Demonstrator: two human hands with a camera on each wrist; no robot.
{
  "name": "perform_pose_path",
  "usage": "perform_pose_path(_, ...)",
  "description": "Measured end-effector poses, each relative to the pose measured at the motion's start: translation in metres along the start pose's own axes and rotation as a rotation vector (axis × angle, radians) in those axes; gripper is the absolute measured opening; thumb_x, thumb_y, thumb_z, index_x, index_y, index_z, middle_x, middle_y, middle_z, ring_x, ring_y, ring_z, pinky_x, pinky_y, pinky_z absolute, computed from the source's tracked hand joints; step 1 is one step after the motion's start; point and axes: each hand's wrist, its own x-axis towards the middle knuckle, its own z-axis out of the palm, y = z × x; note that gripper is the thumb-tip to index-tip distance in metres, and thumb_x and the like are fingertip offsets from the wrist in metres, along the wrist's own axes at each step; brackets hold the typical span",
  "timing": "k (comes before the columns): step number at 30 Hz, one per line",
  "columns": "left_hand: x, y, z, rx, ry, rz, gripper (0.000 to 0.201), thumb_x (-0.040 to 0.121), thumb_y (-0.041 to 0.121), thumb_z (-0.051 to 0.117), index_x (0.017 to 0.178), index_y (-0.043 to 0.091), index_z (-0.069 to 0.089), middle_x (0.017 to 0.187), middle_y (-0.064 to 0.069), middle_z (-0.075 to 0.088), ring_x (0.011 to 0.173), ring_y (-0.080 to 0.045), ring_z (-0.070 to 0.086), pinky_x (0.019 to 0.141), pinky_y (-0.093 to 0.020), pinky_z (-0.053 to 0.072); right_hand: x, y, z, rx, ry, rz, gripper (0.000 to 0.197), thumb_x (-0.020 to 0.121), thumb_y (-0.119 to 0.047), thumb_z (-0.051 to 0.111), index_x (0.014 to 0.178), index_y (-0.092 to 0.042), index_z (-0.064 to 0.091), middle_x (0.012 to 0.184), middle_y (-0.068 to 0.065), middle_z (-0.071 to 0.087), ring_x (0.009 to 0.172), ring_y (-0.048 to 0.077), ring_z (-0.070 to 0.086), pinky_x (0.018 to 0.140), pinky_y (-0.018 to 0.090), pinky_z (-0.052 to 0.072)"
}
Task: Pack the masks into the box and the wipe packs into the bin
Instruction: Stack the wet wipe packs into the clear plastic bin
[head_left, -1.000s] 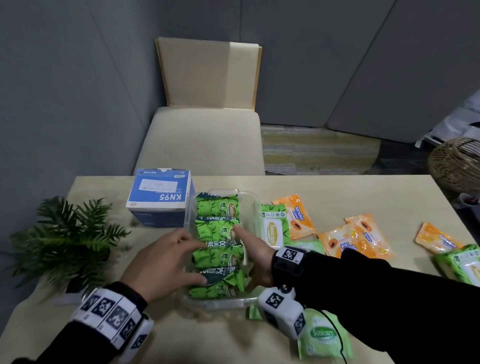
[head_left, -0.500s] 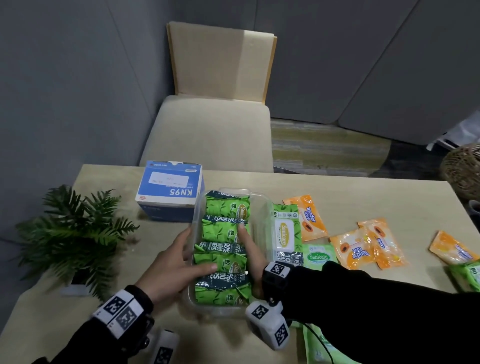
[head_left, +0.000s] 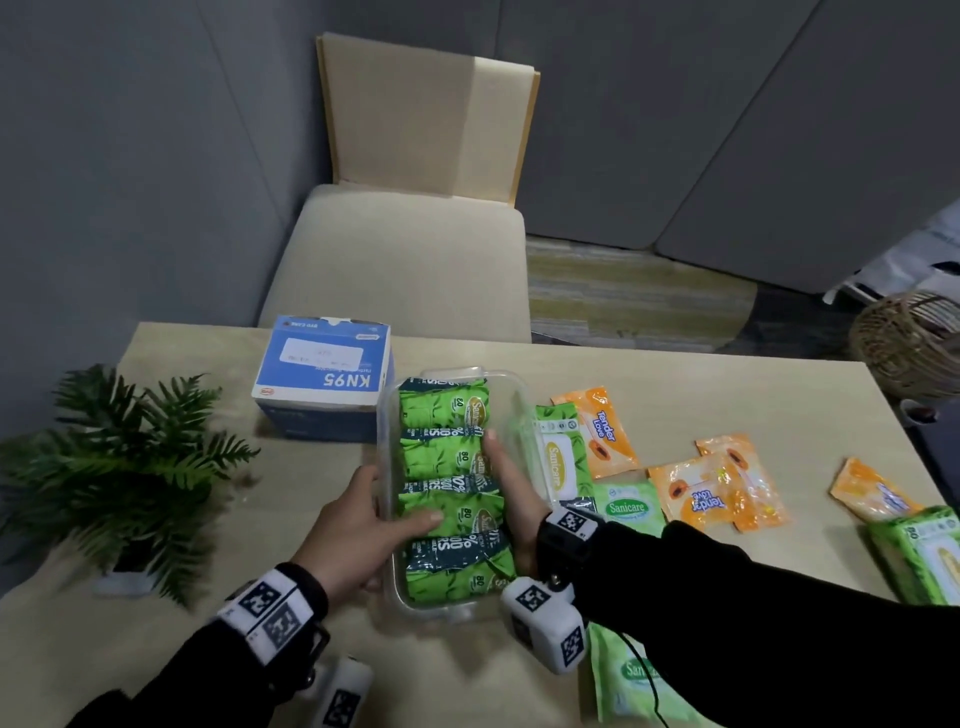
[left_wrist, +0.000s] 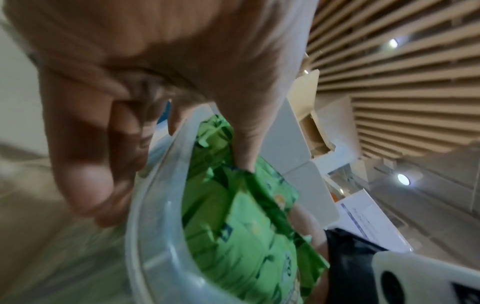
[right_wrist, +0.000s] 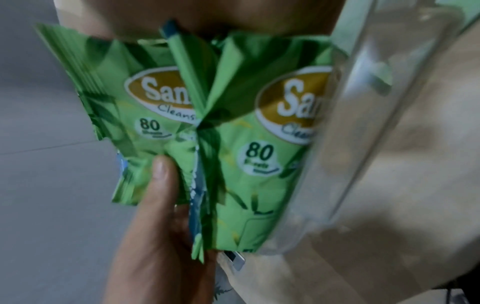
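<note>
A clear plastic bin (head_left: 519, 410) stands mid-table with several green wipe packs (head_left: 441, 410) in a row inside it. My left hand (head_left: 358, 525) holds the bin's left wall: the thumb presses on a pack, and the fingers curl outside the wall. In the left wrist view the left hand (left_wrist: 155, 61) straddles the bin rim (left_wrist: 153, 205). My right hand (head_left: 511, 483) lies inside the bin, its straight fingers against the packs' right ends. The right wrist view shows the packs (right_wrist: 246, 133) close up. A blue KN95 mask box (head_left: 324, 374) stands closed left of the bin. No loose masks show.
Loose wipe packs lie right of the bin: a green Sanicare pack (head_left: 558, 462), orange packs (head_left: 722, 493), another orange pack (head_left: 872, 491), a big green pack (head_left: 919, 556) and one near me (head_left: 628, 675). A potted plant (head_left: 119, 467) stands left. A chair (head_left: 405, 260) is behind the table.
My left fingers have drawn back from over the packs to outside the bin's left wall. The right hand stays in the bin. The head view has shifted slightly.
</note>
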Motion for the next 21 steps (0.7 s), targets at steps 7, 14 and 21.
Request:
perform_pose_path(7, 0.010, -0.003, 0.011, 0.205, 0.127, -0.003, 0.083, 0.065, 0.062, 0.087, 0.129, 0.041, 0.038, 0.108, 0.015, 0.071, 0.093, -0.015, 0.069, 0.081, -0.034, 0.054, 0.020, 0.021, -0.004, -0.136, -0.005, -0.014, 0.113, 0.080, -0.061, 0.077, 0.165, -0.018, 0.016, 0.169, 0.010, 0.029, 0.151, 0.030, 0.034, 0.121, 0.051, 0.027)
perform_pose_path(14, 0.011, -0.007, 0.019, 0.274, 0.173, -0.012, 0.092, 0.070, 0.062, 0.084, 0.140, 0.035, 0.030, 0.124, 0.000, 0.068, 0.106, -0.029, 0.067, 0.090, -0.040, 0.053, 0.018, 0.014, -0.005, -0.156, 0.002, -0.061, 0.095, 0.089, -0.051, 0.074, 0.161, -0.010, 0.026, 0.161, 0.012, 0.042, 0.131, 0.024, 0.049, 0.106, 0.038, 0.039)
perform_pose_path(21, -0.012, 0.005, 0.001, 0.550, 0.322, 0.259, 0.108, 0.069, 0.058, 0.087, 0.155, 0.024, 0.032, 0.153, -0.005, 0.037, 0.134, -0.024, 0.048, 0.108, -0.045, 0.046, 0.007, -0.010, -0.006, -0.111, -0.056, -0.063, 0.103, 0.079, -0.077, 0.067, 0.160, -0.022, 0.035, 0.164, 0.009, 0.039, 0.137, 0.024, 0.049, 0.108, 0.041, 0.041)
